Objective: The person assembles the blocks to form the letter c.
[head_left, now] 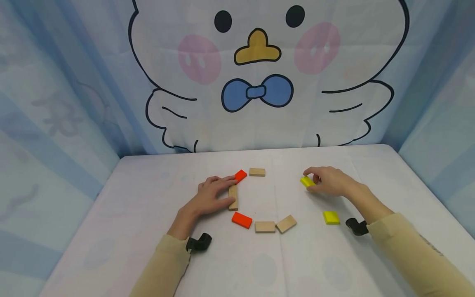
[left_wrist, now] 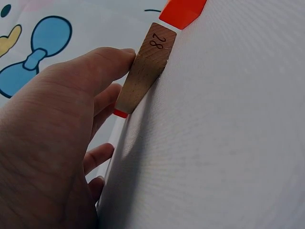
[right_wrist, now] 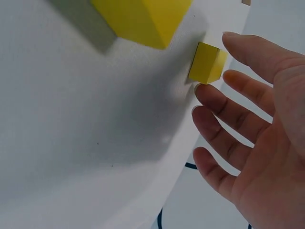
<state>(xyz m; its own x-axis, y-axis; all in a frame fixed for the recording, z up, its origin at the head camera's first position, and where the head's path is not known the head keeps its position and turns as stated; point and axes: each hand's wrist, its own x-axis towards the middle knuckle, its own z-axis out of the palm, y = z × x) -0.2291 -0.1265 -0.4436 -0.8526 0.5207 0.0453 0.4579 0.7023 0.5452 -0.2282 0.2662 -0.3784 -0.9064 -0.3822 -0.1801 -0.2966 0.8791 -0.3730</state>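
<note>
Blocks (head_left: 286,224): four wooden (head_left: 265,227), two red (head_left: 242,220), two yellow (head_left: 331,218); left hand (head_left: 210,196) loose against wood, right hand (head_left: 330,181) spread.

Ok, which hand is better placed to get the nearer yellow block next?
Likely the right hand: it is at the farther yellow block, close to the nearer yellow block. The left hand is farther off, touching a plain wooden block.

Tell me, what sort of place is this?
Perhaps a makeshift filming booth: a cartoon-printed cloth backdrop hangs behind a cloth-covered table, and a small black device sits at each of the person's wrists.
</note>
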